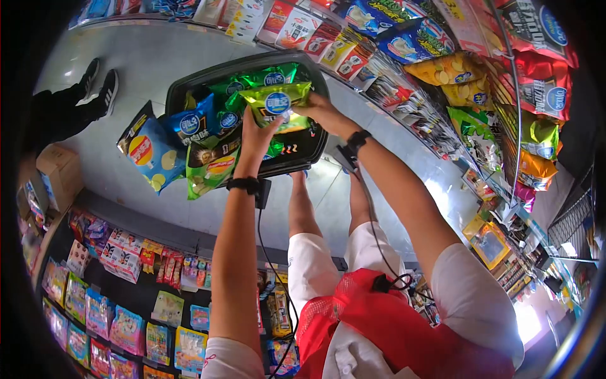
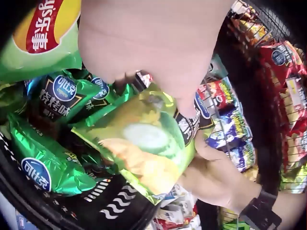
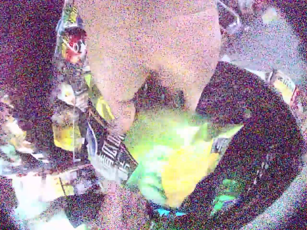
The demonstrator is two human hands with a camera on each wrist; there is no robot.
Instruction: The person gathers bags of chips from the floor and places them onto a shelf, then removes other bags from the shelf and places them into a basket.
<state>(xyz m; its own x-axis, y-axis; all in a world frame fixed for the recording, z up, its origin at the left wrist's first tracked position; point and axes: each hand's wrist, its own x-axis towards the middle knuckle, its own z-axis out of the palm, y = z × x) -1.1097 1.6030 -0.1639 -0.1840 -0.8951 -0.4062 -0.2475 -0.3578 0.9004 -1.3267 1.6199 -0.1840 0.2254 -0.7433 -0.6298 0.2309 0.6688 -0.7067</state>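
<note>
Both hands hold one yellow-green snack bag (image 1: 268, 100) over a black basket (image 1: 175, 95). My left hand (image 1: 257, 138) grips its near left side, the thumb on the front; my right hand (image 1: 323, 116) grips its right side. The left wrist view shows the bag (image 2: 139, 134) between my left hand (image 2: 148, 43) and right hand (image 2: 211, 179). The right wrist view is grainy, with the bag (image 3: 170, 158) below my right hand (image 3: 153, 38). Green bags (image 2: 45, 160) lie in the basket, partly hidden by the hands and the held bag.
A blue chip bag (image 1: 148, 155) and a green one (image 1: 211, 167) stick out over the basket's left side. Snack shelves (image 1: 404, 126) run along the right, and hanging packets (image 1: 126, 328) fill the lower left. Another person's shoes (image 1: 108, 93) and a cardboard box (image 1: 59, 165) are at the left.
</note>
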